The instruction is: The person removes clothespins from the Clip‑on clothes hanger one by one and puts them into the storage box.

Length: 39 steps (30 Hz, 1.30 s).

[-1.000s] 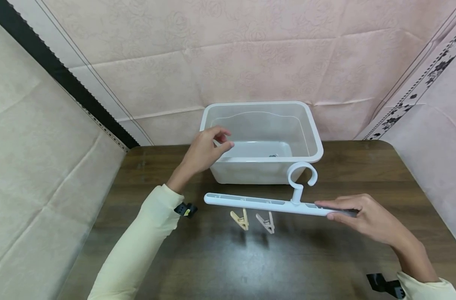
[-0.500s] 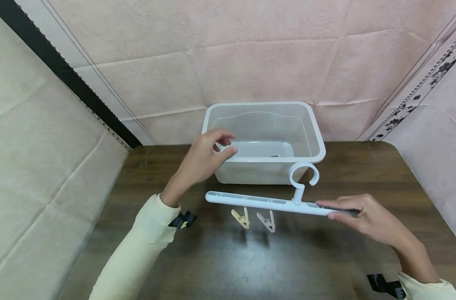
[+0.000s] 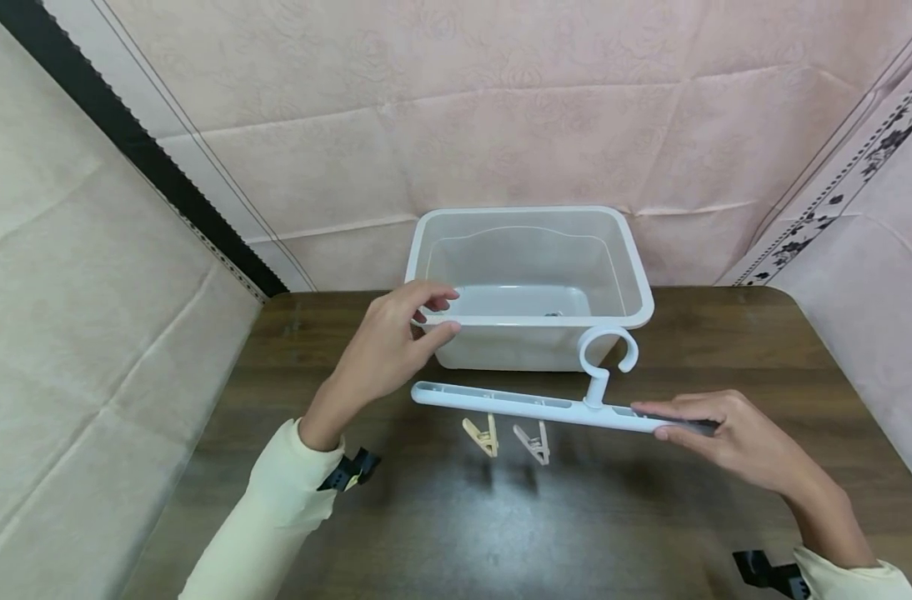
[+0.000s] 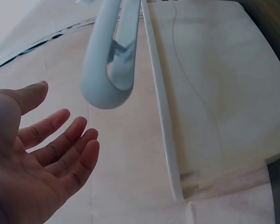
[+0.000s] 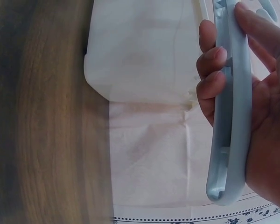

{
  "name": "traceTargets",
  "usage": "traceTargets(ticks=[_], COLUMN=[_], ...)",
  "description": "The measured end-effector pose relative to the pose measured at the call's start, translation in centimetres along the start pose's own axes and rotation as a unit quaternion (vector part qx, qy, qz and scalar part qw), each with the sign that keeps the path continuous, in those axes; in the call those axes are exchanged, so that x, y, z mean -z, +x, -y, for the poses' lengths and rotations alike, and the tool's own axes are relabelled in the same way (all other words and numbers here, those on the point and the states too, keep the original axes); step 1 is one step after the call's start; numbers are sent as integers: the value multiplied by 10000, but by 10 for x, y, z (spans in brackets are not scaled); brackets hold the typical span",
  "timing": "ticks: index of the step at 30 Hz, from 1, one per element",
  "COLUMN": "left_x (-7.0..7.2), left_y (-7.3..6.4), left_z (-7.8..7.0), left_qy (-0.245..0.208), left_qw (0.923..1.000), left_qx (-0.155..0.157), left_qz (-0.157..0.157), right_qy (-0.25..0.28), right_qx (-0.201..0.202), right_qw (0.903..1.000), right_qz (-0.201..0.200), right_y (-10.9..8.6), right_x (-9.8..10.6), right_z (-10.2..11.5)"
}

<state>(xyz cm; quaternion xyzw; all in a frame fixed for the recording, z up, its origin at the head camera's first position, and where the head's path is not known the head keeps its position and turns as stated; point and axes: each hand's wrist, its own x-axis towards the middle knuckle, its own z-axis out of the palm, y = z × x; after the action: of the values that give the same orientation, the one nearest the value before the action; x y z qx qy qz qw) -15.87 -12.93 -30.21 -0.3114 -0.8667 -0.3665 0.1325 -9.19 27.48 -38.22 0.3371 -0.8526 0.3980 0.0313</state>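
My right hand (image 3: 749, 437) grips one end of a light blue plastic clothes hanger (image 3: 527, 406), its fingers curled round the bar in the right wrist view. The hanger is held roughly level above the table, hook (image 3: 606, 348) upward. Below the bar hang a cream clothespin (image 3: 483, 436) and a pale pinkish-grey clothespin (image 3: 533, 443). My left hand (image 3: 388, 342) holds nothing, its fingers loosely bent. It is beside the bin's front left corner. In the left wrist view, the hanger's rounded free end (image 4: 105, 88) lies apart from my left fingers (image 4: 77, 163).
A whitish plastic bin (image 3: 531, 346) stands behind the hanger at the table's far edge. Something small, too small to identify, lies on its floor. The dark wooden table (image 3: 501, 533) meets cloth-covered walls (image 3: 531, 142) at the back and sides.
My left hand has drawn back from over the bin's left rim, down and to the left, closer to the hanger's free end. My right hand and the hanger hold nearly still.
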Motion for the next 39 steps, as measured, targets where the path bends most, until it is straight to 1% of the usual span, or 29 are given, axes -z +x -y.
traceTargets(ticks=[5,7,12,17,21,25,28,31,35,39], left_x=[0,0,1,-1,-4,-9,-15,-21,-30,-35], left_y=[-14,-19,-34,-47,-58,-69,-77,-83,-91,-97], left_z=[-7,-10,-21,-32,-38,-42,-42,-38,-33,-29], left_qy=[386,414,263,145,-40,-330,-481,-599,-763,-846], left_qw=[9992,9990,9982,9955,9938,9935,9941,9944,9952,9957], left_qx=[-138,-195,-489,-798,-941,-894,-822,-776,-566,-331], left_qz=[32,1,-247,-483,-598,-624,-516,-402,-251,-178], right_qy=[-80,-73,-95,-125,-48,-31,-86,-120,-97,-98], right_qx=[56,51,59,103,105,63,39,39,45,58], right_qw=[10000,10000,9999,9999,9999,10000,9999,9999,9999,9999], right_qz=[-17,-2,-4,-18,-12,-44,-78,-101,-99,-91], right_y=[1,1,1,2,3,4,5,6,7,8], right_x=[-1,-1,-2,-2,-2,-2,-2,-1,-1,-1], right_z=[0,-1,-2,-2,-2,-2,-1,-1,-1,-1])
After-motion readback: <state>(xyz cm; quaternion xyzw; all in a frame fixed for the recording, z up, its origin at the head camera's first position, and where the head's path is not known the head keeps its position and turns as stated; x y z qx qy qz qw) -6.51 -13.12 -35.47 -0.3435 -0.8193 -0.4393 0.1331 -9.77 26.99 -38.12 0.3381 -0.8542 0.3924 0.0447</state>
